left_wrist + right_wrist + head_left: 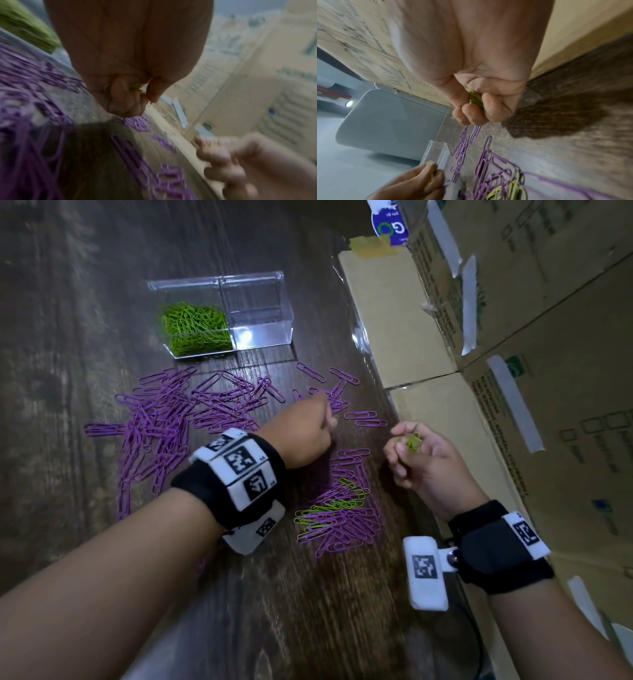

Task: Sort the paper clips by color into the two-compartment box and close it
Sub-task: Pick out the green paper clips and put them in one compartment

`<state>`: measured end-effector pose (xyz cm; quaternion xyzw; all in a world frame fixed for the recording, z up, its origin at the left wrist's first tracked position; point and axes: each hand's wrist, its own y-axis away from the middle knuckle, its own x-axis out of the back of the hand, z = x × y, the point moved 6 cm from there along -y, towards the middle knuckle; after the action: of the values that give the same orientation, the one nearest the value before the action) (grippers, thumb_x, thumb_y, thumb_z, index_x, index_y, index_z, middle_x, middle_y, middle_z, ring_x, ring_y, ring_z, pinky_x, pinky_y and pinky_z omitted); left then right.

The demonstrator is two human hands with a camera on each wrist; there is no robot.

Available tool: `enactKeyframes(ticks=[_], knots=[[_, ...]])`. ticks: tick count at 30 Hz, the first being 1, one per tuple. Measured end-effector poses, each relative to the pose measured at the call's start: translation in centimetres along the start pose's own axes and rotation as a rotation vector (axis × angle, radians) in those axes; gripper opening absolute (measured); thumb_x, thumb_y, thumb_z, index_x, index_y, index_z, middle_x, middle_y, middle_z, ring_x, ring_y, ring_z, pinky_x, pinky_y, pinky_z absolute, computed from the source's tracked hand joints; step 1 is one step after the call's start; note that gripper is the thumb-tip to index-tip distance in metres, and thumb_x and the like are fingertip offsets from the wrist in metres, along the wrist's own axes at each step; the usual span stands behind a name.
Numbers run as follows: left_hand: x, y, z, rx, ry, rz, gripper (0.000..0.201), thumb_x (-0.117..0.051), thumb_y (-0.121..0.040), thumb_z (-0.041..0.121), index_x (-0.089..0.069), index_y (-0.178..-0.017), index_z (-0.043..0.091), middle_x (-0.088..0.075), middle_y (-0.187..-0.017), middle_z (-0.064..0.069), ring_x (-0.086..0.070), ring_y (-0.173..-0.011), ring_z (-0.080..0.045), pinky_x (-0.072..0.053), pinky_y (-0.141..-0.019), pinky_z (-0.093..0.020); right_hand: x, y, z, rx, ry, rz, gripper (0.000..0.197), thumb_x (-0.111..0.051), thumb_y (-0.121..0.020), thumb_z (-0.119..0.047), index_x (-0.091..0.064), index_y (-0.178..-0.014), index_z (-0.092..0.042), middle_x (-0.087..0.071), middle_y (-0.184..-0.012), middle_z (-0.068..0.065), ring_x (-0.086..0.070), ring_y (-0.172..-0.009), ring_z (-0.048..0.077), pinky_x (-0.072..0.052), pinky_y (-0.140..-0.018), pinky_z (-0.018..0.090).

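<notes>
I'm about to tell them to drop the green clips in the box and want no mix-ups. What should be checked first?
1. Right hand holds green clips only: ok, no purple shows among its fingers.
2. Left hand pinches a green clip: ok in the right wrist view.
3. Green compartment of the clear box holds green only: ok.
4. Other compartment bare for purple: ok.
5. Box open: ok, no lid across the top; where the lid sits, cannot tell.
6. All green clips gathered from the table: not ok, several green clips lie in the near purple pile.
</notes>
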<state>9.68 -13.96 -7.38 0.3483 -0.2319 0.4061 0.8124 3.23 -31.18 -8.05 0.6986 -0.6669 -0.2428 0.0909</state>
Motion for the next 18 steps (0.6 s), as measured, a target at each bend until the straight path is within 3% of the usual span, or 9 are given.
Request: enactKeyframes(ticks=[2, 4, 6, 8, 10, 12, 15, 18], knots=[[1.2, 0.7, -1.1, 0.036, 0.22, 0.007, 0.014, -0.04, -0.098, 0.017, -0.038, -0.084, 0.016, -0.045, -0.075, 0.001, -0.044, -0.072, -0.017, -0.032, -0.067, -0.029, 0.2, 0.1, 0.3, -0.078, -0.011, -0.01, 0.012, -0.049, -0.086, -0.003, -0.047, -0.093, -0.013, -0.046, -0.061, 0.0, -0.035, -0.047, 0.01, -0.02, -0.042, 0.018], [2.3, 1.7, -2.1, 0.074, 0.515, 0.012, 0.023, -0.038, -0.098, 0.01, -0.035, -0.078, 0.02, -0.04, -0.068, 0.002, -0.037, -0.056, -0.01, -0.033, -0.053, -0.025, 0.4, 0.4, 0.4, -0.134, 0.101, 0.0, 0.007, -0.051, -0.091, -0.012, -0.049, -0.084, -0.014, -0.037, -0.056, -0.004, -0.029, -0.045, 0.007, -0.016, -0.041, 0.015], [3.0, 2.9, -2.8, 0.133, 0.772, -0.008, 0.028, -0.035, -0.098, 0.005, -0.033, -0.075, 0.021, -0.041, -0.066, -0.001, -0.032, -0.046, -0.006, -0.026, -0.04, -0.016, 0.6, 0.6, 0.3, -0.092, 0.396, 0.027, 0.017, -0.061, -0.089, -0.02, -0.052, -0.077, -0.011, -0.035, -0.054, -0.003, -0.028, -0.043, 0.007, -0.021, -0.039, 0.016], [3.6, 3.8, -3.1, 0.168, 0.889, -0.017, 0.028, -0.033, -0.097, 0.003, -0.034, -0.075, 0.021, -0.046, -0.066, -0.005, -0.03, -0.042, -0.007, -0.022, -0.038, -0.014, 0.1, 0.4, 0.4, -0.005, 0.709, 0.024, 0.023, -0.069, -0.084, -0.021, -0.056, -0.068, -0.011, -0.041, -0.051, 0.0, -0.036, -0.046, 0.014, -0.031, -0.045, 0.022], [4.0, 4.4, -3.1, 0.161, 0.968, -0.021, 0.029, -0.032, -0.095, 0.001, -0.034, -0.074, 0.021, -0.048, -0.065, -0.007, -0.027, -0.042, -0.009, -0.02, -0.039, -0.013, -0.4, -0.1, 0.8, 0.036, 0.927, 0.01, 0.026, -0.076, -0.077, -0.03, -0.058, -0.066, -0.015, -0.042, -0.044, -0.01, -0.038, -0.045, 0.014, -0.034, -0.051, 0.029], [4.0, 4.9, -3.2, 0.161, 0.986, -0.017, 0.028, -0.032, -0.094, 0.0, -0.034, -0.075, 0.02, -0.048, -0.065, -0.007, -0.026, -0.043, -0.01, -0.02, -0.04, -0.013, -0.7, -1.0, 0.6, 0.087, 1.096, 0.057, 0.027, -0.077, -0.073, -0.035, -0.057, -0.067, -0.018, -0.042, -0.044, -0.009, -0.038, -0.045, 0.009, -0.034, -0.052, 0.029], [3.3, 5.2, -3.3, 0.146, 0.912, -0.024, 0.028, -0.033, -0.094, -0.004, -0.035, -0.079, 0.019, -0.047, -0.063, -0.006, -0.028, -0.039, -0.006, -0.022, -0.038, -0.012, -1.4, -2.4, -0.8, 0.201, 1.131, 0.192, 0.025, -0.076, -0.075, -0.033, -0.057, -0.069, -0.018, -0.043, -0.049, -0.006, -0.04, -0.047, 0.008, -0.034, -0.052, 0.03], [2.1, 5.3, -2.7, 0.113, 0.88, -0.067, 0.031, -0.029, -0.091, -0.012, -0.041, -0.089, 0.017, -0.046, -0.059, -0.002, -0.029, -0.035, -0.003, -0.022, -0.034, -0.011, -1.8, -2.7, -1.8, 0.28, 1.07, 0.217, 0.016, -0.073, -0.078, -0.027, -0.059, -0.073, -0.02, -0.047, -0.052, -0.005, -0.039, -0.047, 0.007, -0.035, -0.051, 0.027]])
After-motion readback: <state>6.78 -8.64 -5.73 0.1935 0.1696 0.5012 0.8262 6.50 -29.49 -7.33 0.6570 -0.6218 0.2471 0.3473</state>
